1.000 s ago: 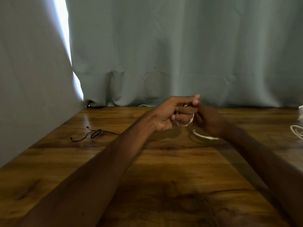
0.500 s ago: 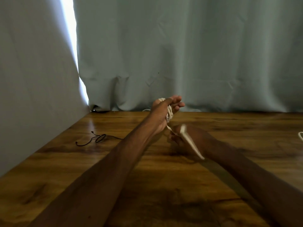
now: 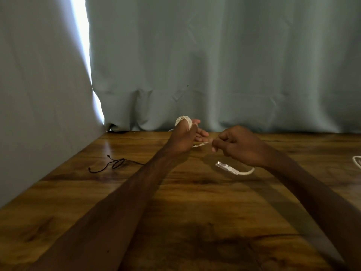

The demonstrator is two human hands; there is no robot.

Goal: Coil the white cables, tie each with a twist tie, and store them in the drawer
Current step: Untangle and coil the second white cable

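A white cable (image 3: 183, 119) is wound in several turns around my left hand (image 3: 184, 137), which is raised above the wooden table (image 3: 175, 202) near its far edge. A short stretch of the cable runs from that hand to my right hand (image 3: 237, 146), whose fingertips pinch it. Below my right hand the cable's free end with its clear plug (image 3: 227, 167) hangs just above the table. A dark twist tie (image 3: 113, 164) lies on the table to the left of my left forearm.
A grey curtain (image 3: 214, 65) hangs behind the table and along its left side. Part of another white cable (image 3: 357, 161) shows at the right edge of the table.
My right hand has moved up and to the right, drawing the cable taut from my left hand. The plug end has swung down below my right hand.
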